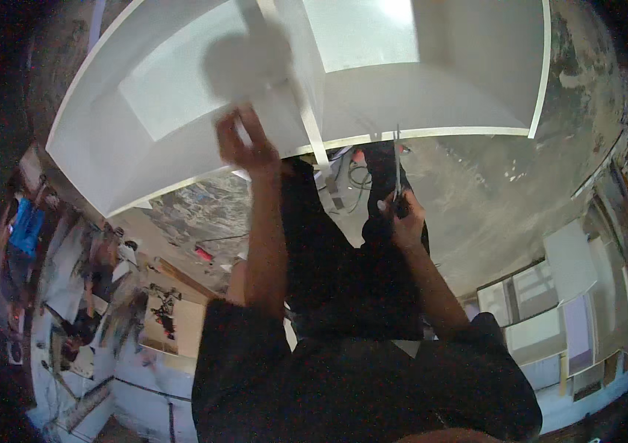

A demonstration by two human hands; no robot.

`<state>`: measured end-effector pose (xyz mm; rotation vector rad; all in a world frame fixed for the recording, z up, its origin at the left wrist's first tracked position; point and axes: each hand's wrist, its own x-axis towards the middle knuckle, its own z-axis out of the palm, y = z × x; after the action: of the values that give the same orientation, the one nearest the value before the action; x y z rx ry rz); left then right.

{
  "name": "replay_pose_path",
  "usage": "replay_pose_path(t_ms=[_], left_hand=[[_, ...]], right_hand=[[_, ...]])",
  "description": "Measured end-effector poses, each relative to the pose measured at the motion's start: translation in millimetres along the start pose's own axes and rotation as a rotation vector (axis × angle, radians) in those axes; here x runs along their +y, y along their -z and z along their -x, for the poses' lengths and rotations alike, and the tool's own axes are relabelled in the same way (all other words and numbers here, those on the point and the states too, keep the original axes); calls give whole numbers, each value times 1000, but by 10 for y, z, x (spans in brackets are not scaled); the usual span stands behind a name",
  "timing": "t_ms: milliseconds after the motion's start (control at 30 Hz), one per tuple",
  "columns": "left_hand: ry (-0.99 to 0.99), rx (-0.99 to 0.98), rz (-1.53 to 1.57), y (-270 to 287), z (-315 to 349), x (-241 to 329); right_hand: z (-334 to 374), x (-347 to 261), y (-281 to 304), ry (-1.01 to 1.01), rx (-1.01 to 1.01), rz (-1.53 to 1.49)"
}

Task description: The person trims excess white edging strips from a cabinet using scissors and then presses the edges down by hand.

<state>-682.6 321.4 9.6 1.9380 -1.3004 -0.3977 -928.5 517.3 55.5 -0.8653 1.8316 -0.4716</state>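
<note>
Well, the right hand (407, 221) clamps a slim tool (397, 162); the left hand (246, 148), I can't tell. That white cabinet (369, 96) looks stiff, heavy: grip its divider (309, 118).

What appears to be a furniture workshop, suggested by a white cabinet (439, 96) seen against a stained floor (491, 192), a looped cable (359, 177), pale panels (570, 266) grouped at right, clutter (166, 316) scattered at left

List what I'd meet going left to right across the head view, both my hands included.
Blue object → small red object on the floor → left hand → right hand holding a thin tool → pale panels.
</note>
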Motion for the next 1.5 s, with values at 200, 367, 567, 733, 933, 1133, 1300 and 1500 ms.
replay_pose_path(t_ms=[200,367,567,733,933,1133,1300,1500], left_hand=[[757,-305,198,341,1539,-68],[882,-258,369,-43,1494,164],[881,-362,544,22,1456,18],[725,-356,577,-51,1479,-96],[795,-306,650,-195,1617,-111],[675,-377,370,-111,1524,-13],[834,-294,477,-86,1527,99],[917,-197,462,-146,1591,111]], right_hand=[[-392,-386,513,-56,-302,228],[-650,-446,726,46,-437,491],[-568,-802,564,61,-403,500],[-689,-1016,573,189,-521,749],[-927,-1020,779,-11,-736,504],[-1355,-740,982,-249,-1016,662],[-1591,-780,1003,-275,-1152,568],[-1926,-757,1097,-246,-1278,574]])
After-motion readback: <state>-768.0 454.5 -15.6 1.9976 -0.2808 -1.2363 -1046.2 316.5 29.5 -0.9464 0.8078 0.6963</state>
